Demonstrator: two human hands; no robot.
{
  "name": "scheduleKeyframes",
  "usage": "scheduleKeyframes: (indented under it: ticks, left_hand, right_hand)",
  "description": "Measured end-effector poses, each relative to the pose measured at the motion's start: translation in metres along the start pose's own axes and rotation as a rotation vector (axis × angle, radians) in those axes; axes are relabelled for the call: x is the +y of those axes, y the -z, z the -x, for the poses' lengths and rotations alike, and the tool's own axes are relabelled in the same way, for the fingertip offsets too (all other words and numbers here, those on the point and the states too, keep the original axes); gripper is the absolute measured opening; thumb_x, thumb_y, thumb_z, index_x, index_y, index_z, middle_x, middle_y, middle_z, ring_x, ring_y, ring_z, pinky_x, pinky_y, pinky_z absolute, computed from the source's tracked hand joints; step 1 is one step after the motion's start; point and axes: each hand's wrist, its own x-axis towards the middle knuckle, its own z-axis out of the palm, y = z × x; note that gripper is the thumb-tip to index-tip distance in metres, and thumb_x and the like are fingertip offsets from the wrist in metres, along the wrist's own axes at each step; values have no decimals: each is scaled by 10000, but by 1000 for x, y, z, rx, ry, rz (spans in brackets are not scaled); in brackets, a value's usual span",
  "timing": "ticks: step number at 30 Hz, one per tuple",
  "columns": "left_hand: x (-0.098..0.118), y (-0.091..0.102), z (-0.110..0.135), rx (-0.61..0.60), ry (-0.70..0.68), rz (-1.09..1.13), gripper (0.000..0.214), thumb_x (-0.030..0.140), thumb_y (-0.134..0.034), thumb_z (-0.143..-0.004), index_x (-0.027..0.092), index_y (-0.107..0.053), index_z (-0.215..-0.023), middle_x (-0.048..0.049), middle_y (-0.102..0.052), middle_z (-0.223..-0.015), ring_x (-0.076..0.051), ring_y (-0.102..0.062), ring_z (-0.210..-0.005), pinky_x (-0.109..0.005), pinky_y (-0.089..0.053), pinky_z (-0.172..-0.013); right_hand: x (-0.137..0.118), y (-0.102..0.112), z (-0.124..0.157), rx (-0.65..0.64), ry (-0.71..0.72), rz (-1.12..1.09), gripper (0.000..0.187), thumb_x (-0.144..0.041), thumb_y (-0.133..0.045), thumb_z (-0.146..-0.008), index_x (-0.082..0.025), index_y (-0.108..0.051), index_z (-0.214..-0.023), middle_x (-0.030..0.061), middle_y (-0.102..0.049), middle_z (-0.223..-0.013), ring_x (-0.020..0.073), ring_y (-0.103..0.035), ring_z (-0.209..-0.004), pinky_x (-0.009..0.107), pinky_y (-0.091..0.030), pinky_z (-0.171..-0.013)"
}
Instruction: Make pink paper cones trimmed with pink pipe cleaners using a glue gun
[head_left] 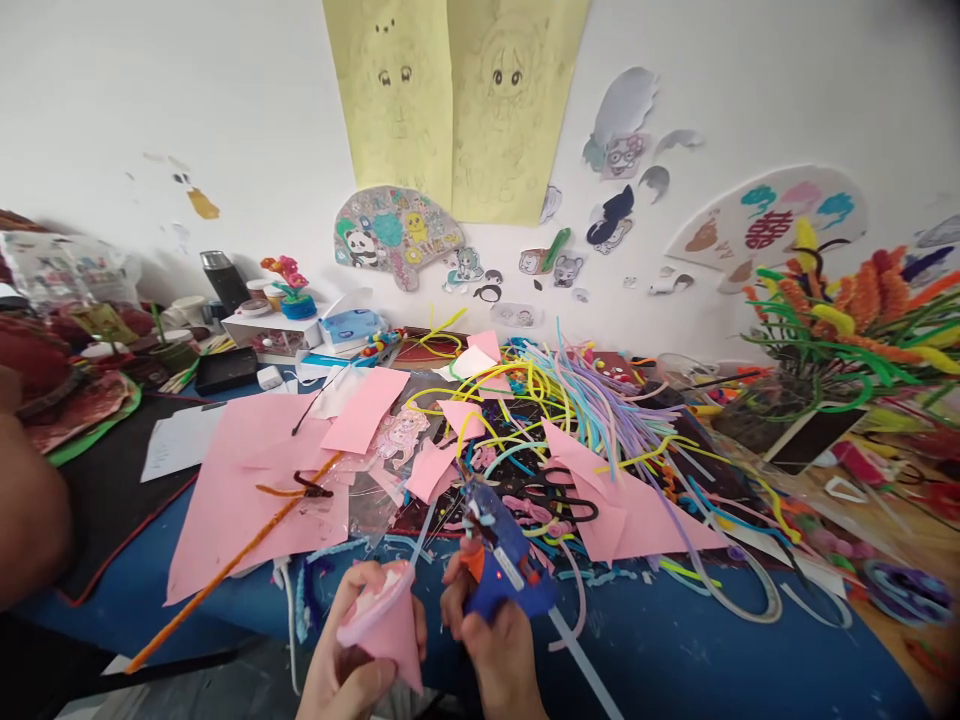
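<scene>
Near the bottom of the head view, my left hand [352, 670] wraps round a pink cone [397, 625] that looks like rolled felt. Its wide mouth faces up and left, its point hangs down, and something whitish shows inside. To its right, my right hand [499, 645] grips a blue hot glue gun [506, 560] with an orange trigger. The gun's nozzle points up and away, apart from the cone. A long translucent glue stick [585, 665] sticks out of the gun's back end. Beyond both hands lie pink sheets [367, 410] and black-handled scissors [559, 495].
Pipe cleaners [570, 400] in many colours heap across the blue-edged table [675, 650]. An orange pipe cleaner [217, 575] lies on a pink sheet at left. A pipe-cleaner bouquet [847, 310] stands at right. Another person's arm [34, 500] shows at the left edge.
</scene>
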Motion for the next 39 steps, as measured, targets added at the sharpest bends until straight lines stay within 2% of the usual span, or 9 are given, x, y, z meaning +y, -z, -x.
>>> scheduleKeyframes:
  ticks: [6,10,12,15,19,22,25,29,39]
  left_hand:
    - [-10,-18,-16,80,-10,18,803,337,-876,-608,324,-470,-1301,-30,-734,-1014,-217,-681,-792,-319,-524,-773]
    - [-18,-24,-20,58,-8,61,617,335,-838,-669,231,-610,-1233,-84,-730,-1070,-269,-668,-954,-336,-501,-856]
    - [-22,-22,-24,70,22,97,429,329,-787,-735,203,-680,-1131,-79,-728,-1000,-238,-658,-872,-320,-504,-796]
    - [-25,-16,-33,38,61,202,281,335,-747,-767,175,-722,-996,-35,-666,-798,-140,-551,-623,-265,-465,-596]
    - [-18,-10,-43,-37,79,247,264,308,-812,-660,136,-699,-826,-9,-571,-779,-54,-386,-517,-216,-349,-487]
    - [-9,-12,-40,-4,48,163,241,326,-786,-742,138,-681,-849,-3,-534,-807,-48,-366,-542,-217,-339,-513]
    - [-3,-18,-34,3,46,69,301,420,-716,-824,132,-648,-765,-2,-546,-760,-61,-380,-538,-231,-353,-521]
    - [-9,-20,-32,-37,70,-97,376,511,-615,-877,148,-617,-780,4,-569,-602,-108,-481,-510,-252,-382,-522]
    - [-18,-24,-37,100,117,0,443,553,-746,-746,162,-609,-904,81,-382,-614,-67,-346,-510,-208,-346,-476]
  right_hand:
    - [15,4,25,176,-90,212,312,-354,-821,-743,-268,-622,-967,30,-664,-835,207,-633,-717,316,-535,-637]
    - [15,8,24,272,-138,231,367,-337,-854,-710,-269,-656,-1012,79,-715,-1001,287,-662,-959,371,-552,-785]
    - [12,9,19,251,-91,220,304,-366,-834,-735,-262,-672,-971,77,-719,-938,285,-664,-922,368,-543,-764]
    - [8,8,10,174,-1,174,215,-458,-728,-833,-260,-655,-872,15,-652,-727,174,-597,-613,310,-494,-613]
    - [-2,15,2,12,-22,-103,382,-645,-606,-848,-266,-635,-886,-30,-613,-714,34,-320,-359,232,-322,-425]
    - [-10,30,0,-126,-156,-151,564,-761,-507,-824,-218,-660,-850,-42,-543,-542,34,-233,-328,219,-248,-392]
    - [-16,44,1,-193,-229,-13,620,-750,-476,-851,-166,-679,-812,-68,-387,-394,76,-299,-368,235,-288,-443]
    - [-14,52,4,-222,-214,90,623,-778,-508,-807,-180,-667,-736,-71,-360,-420,80,-310,-387,243,-324,-455]
    - [-20,55,4,-136,132,554,492,-669,-564,-849,-224,-635,-653,-9,-497,-484,183,-522,-472,330,-502,-540]
